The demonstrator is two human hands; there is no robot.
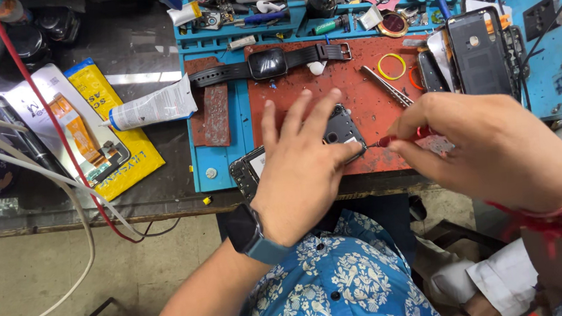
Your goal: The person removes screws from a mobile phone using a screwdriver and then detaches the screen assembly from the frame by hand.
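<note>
My left hand (302, 166) lies flat with fingers spread on a small black watch-like device body (341, 127) at the front of the red work mat (369, 82), pressing it down. A second dark device part (248, 171) pokes out from under the wrist. My right hand (483, 144) pinches a thin red-handled screwdriver (388, 140), whose tip touches the device's right edge. A black watch sits on my left wrist, and red thread bands circle my right wrist.
A smartwatch with black strap (266, 63) lies along the mat's far edge. Tweezers (386, 86), a yellow ring (391, 66) and an opened phone (478, 52) lie to the right. A white glue tube (151, 108) and yellow packet (115, 125) lie left. Cables (60, 191) hang over the bench edge.
</note>
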